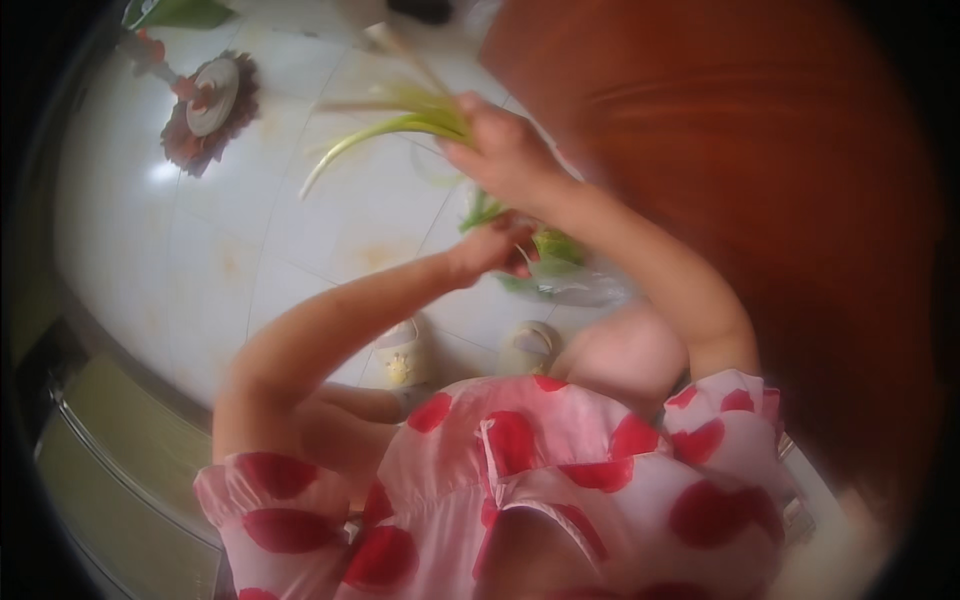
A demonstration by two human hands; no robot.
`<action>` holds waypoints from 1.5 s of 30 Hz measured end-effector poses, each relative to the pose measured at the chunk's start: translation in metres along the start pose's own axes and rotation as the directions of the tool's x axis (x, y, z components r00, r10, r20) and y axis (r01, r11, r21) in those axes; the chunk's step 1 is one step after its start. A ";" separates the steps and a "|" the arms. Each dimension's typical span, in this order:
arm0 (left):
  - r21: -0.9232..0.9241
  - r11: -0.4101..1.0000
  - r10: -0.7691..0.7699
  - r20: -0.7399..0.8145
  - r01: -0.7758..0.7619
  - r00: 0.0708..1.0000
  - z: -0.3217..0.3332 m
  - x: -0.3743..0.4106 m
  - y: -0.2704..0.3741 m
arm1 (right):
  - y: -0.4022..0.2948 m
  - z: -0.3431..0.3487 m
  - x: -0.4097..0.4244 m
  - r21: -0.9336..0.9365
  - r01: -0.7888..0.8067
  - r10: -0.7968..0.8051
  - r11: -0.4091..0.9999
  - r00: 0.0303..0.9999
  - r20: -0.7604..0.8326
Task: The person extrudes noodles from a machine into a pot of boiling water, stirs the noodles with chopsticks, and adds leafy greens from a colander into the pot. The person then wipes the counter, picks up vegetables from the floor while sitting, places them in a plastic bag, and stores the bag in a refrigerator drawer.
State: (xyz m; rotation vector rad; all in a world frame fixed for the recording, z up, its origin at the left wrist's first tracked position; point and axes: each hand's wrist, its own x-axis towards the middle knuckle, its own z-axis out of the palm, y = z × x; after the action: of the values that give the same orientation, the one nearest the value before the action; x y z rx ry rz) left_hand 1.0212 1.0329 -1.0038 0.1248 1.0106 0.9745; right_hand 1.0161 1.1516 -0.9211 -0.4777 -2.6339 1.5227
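My right hand (pixel 510 150) grips a bundle of green stalks with pale ends (pixel 420 120), likely scallions or garlic greens. The pale ends fan out to the left over the floor. Just below it, my left hand (pixel 491 247) is curled beside green leaves (pixel 559 247); blur hides whether its fingers hold any of them. A clear plastic bag (pixel 577 289) lies under and around those leaves, near my knee. More green shows in the gap between my two hands.
White floor tiles (pixel 300 225) spread ahead and left. A reddish-brown surface (pixel 735 187) fills the right side. A round white base on a scalloped brown mat (pixel 214 97) stands upper left, near a green object (pixel 176 11). Yellowish shoes (pixel 401 356) are below my hands. An olive panel (pixel 135 435) borders the lower left.
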 end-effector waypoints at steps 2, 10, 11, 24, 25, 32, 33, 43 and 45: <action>-0.018 1.000 -0.018 -0.038 0.018 0.999 0.002 -0.009 0.022 | -0.016 -0.030 -0.038 0.113 -0.009 0.025 0.994 0.990 -0.141; 0.377 0.924 0.075 0.003 -0.070 0.997 0.075 -0.097 0.055 | -0.103 -0.110 -0.169 0.109 -0.091 0.124 0.990 0.926 -0.356; 0.440 0.890 0.106 0.052 -0.118 0.993 0.085 -0.110 0.064 | -0.113 -0.112 -0.181 0.168 -0.128 0.184 0.978 0.904 -0.386; 0.459 0.863 0.308 -0.148 -0.210 0.940 0.328 -0.387 0.193 | -0.366 -0.253 -0.270 0.568 0.476 -0.039 0.672 0.788 -0.614; 0.467 0.855 0.328 -0.149 -0.226 0.933 0.349 -0.414 0.206 | -0.394 -0.267 -0.277 0.508 0.549 -0.073 0.664 0.723 -0.687; 0.426 0.792 0.497 -0.035 -0.437 0.867 0.489 -0.465 0.213 | -0.423 -0.299 -0.365 0.121 0.668 -0.079 0.734 0.261 -0.962; 0.407 0.781 0.521 -0.008 -0.473 0.853 0.501 -0.462 0.212 | -0.423 -0.288 -0.376 0.163 0.650 0.011 0.742 0.232 -0.973; 0.659 0.723 -0.017 0.317 -0.207 0.948 0.587 -0.418 0.179 | -0.353 -0.174 -0.472 0.625 0.304 0.358 0.719 0.609 -0.708; 0.723 0.671 -0.145 0.346 -0.165 0.927 0.613 -0.398 0.146 | -0.324 -0.174 -0.507 0.716 0.349 0.420 0.605 0.624 -0.659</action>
State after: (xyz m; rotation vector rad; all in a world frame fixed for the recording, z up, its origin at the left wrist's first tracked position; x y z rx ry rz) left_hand 1.3283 1.0281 -0.3240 0.9819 0.9873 0.4493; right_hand 1.4580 0.9965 -0.5052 -0.8427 -1.0722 1.7305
